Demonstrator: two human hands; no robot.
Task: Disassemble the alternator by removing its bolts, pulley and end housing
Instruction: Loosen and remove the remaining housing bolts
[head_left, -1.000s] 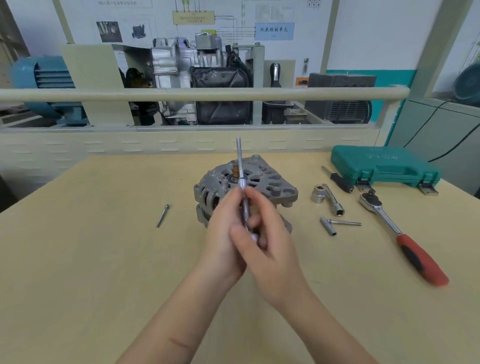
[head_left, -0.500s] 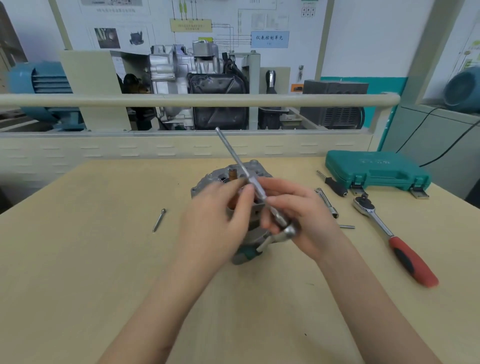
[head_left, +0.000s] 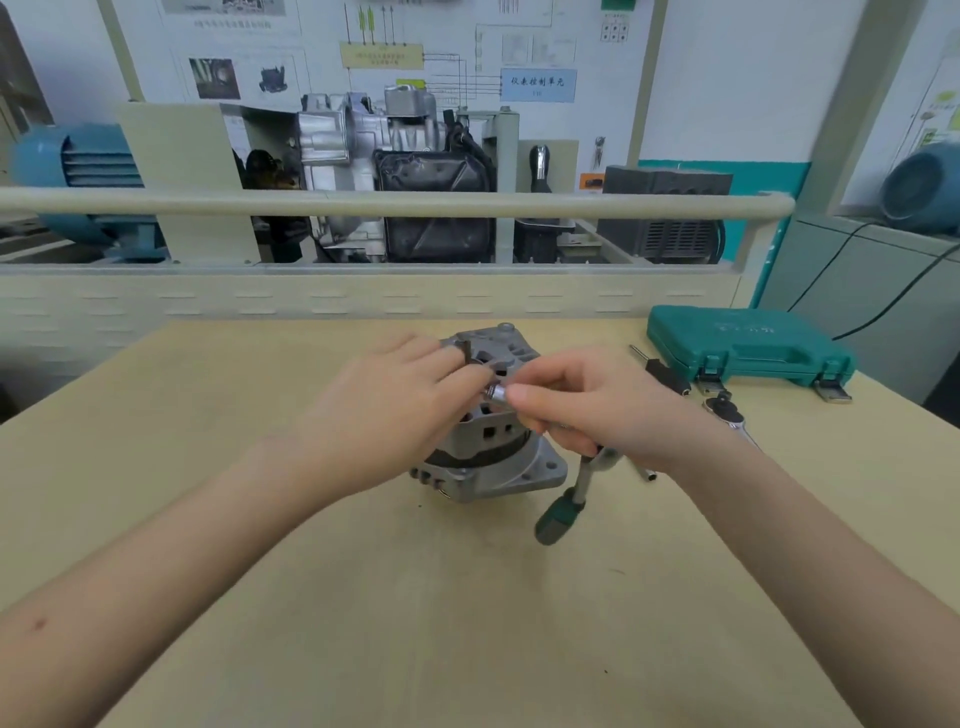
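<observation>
My left hand (head_left: 395, 410) cupping the ribbed cast-metal alternator (head_left: 493, 457) mid-frame, my right hand (head_left: 597, 410) gripping a slim steel, green-handled driver (head_left: 558, 514).

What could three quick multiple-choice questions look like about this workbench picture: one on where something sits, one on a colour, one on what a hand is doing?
1. Where is the closed tool case?
A. on the far right of the table
B. on the near left of the table
C. on the floor

2. What colour is the grip at the end of the driver tool hanging below the right hand?
A. yellow
B. dark green
C. white

3. What is the left hand doing?
A. lying flat on the table
B. resting on the alternator
C. lifting the tool case

Answers:
1 A, the case lies at the table's far right edge.
2 B, the tool's lower end is dark green.
3 B, its fingers lie over the top of the grey alternator.
</observation>
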